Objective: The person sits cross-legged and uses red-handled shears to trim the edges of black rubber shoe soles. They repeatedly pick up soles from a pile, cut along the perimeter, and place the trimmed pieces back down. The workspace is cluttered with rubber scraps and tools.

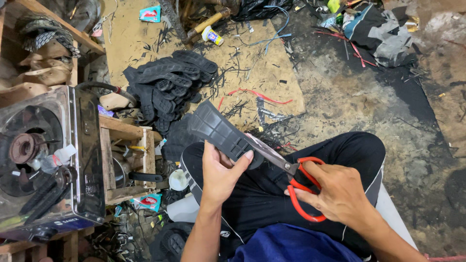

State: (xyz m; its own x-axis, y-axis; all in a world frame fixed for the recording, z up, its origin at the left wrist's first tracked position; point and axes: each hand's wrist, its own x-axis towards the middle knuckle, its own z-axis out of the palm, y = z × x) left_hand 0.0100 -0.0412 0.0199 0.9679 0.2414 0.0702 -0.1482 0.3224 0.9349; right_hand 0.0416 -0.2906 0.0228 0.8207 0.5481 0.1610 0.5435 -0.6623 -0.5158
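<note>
Trimming a black rubber sole with red-handled scissors, cut under way.

The left hand [221, 175] grips the rubber sole [221, 132] above the lap; the right hand [340, 194] holds the scissors [291, 177], blades at its edge. Behind the sole lie 1 pile of soles [167, 82] and scattered offcuts [252, 73] on the floor.

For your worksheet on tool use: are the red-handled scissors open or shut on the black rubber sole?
Open. The scissors in the right hand show blades parted at the edge of the black rubber sole, which the left hand holds.

Dirty concrete floor [369, 102], cardboard sheet [252, 68], wooden crate [128, 165], gas stove [48, 160] alongside.
</note>
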